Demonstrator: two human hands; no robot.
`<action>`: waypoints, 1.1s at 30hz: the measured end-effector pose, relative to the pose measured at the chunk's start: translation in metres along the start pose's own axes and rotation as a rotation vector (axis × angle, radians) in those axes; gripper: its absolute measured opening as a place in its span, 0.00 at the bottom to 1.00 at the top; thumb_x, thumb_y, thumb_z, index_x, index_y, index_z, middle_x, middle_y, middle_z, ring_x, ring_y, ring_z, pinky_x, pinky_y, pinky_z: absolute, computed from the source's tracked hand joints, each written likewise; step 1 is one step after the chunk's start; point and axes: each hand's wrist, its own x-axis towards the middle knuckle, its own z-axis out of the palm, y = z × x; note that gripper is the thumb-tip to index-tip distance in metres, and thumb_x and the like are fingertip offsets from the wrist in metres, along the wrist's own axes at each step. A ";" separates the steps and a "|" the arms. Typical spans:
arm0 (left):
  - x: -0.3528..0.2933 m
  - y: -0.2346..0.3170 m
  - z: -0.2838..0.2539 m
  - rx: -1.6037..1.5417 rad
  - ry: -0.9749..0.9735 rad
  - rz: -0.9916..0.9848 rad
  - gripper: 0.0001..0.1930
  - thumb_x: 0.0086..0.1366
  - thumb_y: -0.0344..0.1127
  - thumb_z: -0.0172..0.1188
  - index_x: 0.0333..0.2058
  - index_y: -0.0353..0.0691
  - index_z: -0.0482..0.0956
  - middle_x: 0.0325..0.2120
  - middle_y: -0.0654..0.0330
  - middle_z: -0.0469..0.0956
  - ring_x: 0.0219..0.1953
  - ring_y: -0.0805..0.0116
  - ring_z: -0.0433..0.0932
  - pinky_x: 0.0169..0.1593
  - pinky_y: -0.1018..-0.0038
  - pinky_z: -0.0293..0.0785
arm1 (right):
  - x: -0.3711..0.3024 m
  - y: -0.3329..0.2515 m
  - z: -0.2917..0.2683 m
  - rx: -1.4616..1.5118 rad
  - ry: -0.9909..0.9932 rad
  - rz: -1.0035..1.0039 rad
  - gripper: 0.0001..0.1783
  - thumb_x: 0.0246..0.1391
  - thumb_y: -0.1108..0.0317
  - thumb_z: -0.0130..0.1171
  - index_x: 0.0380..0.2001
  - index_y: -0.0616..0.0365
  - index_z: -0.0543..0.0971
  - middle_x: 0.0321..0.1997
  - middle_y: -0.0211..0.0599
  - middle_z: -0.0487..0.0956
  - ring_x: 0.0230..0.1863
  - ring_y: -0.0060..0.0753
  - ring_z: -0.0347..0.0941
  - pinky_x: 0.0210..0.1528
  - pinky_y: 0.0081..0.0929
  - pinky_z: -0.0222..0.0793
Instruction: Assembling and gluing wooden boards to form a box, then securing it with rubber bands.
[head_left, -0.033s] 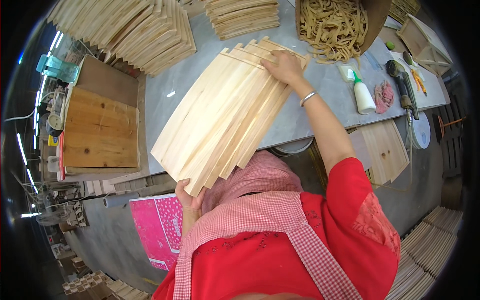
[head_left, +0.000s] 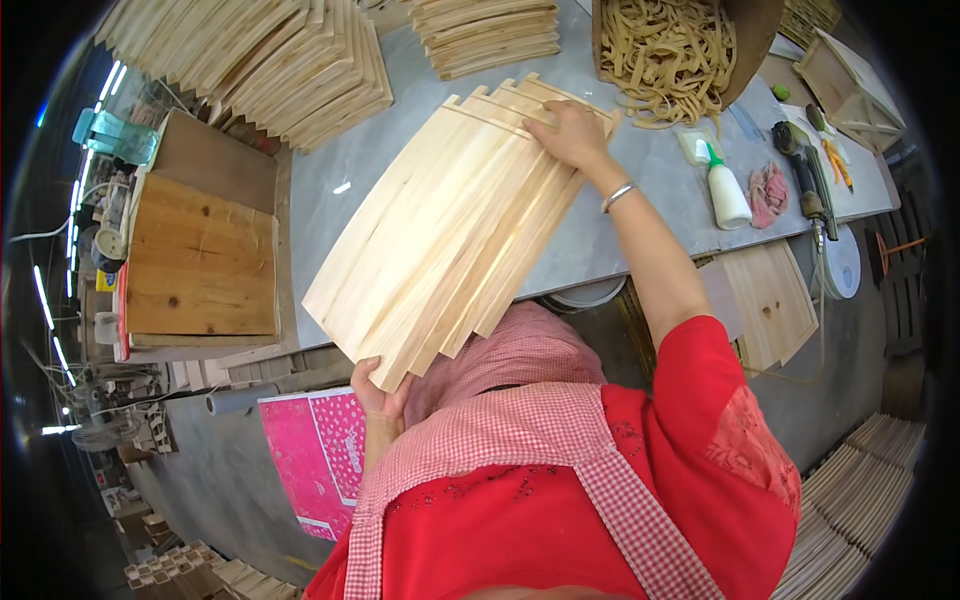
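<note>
Pale wooden flat boards fan over the smooth grey bench, left grip pinching near ends, right grip clasping far ends.

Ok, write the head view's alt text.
A left hand grips the near end of fanned pale wooden boards, the right hand on their far end, at a grey table. More stacked boards lie beyond; rightward are a box of tan strips and a green-tipped white bottle.
</note>
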 end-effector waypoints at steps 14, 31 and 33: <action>-0.005 0.010 0.010 0.055 0.020 -0.104 0.38 0.55 0.35 0.60 0.64 0.32 0.57 0.54 0.43 0.70 0.58 0.44 0.71 0.59 0.49 0.73 | -0.007 0.021 0.021 0.165 0.221 -0.048 0.27 0.55 0.46 0.58 0.48 0.56 0.83 0.58 0.50 0.75 0.62 0.52 0.67 0.66 0.44 0.57; -0.002 0.031 0.034 0.306 0.196 -0.044 0.30 0.68 0.32 0.57 0.62 0.23 0.57 0.56 0.40 0.70 0.57 0.49 0.74 0.59 0.56 0.74 | -0.034 -0.028 0.011 0.067 0.217 -0.115 0.25 0.53 0.48 0.62 0.43 0.59 0.81 0.50 0.54 0.79 0.59 0.59 0.68 0.64 0.48 0.54; -0.003 0.032 0.032 0.296 0.175 -0.038 0.30 0.68 0.31 0.57 0.62 0.23 0.57 0.56 0.40 0.70 0.57 0.49 0.74 0.59 0.56 0.74 | -0.033 -0.033 0.009 0.075 0.142 -0.072 0.26 0.52 0.45 0.62 0.41 0.56 0.82 0.48 0.50 0.80 0.57 0.56 0.69 0.63 0.48 0.54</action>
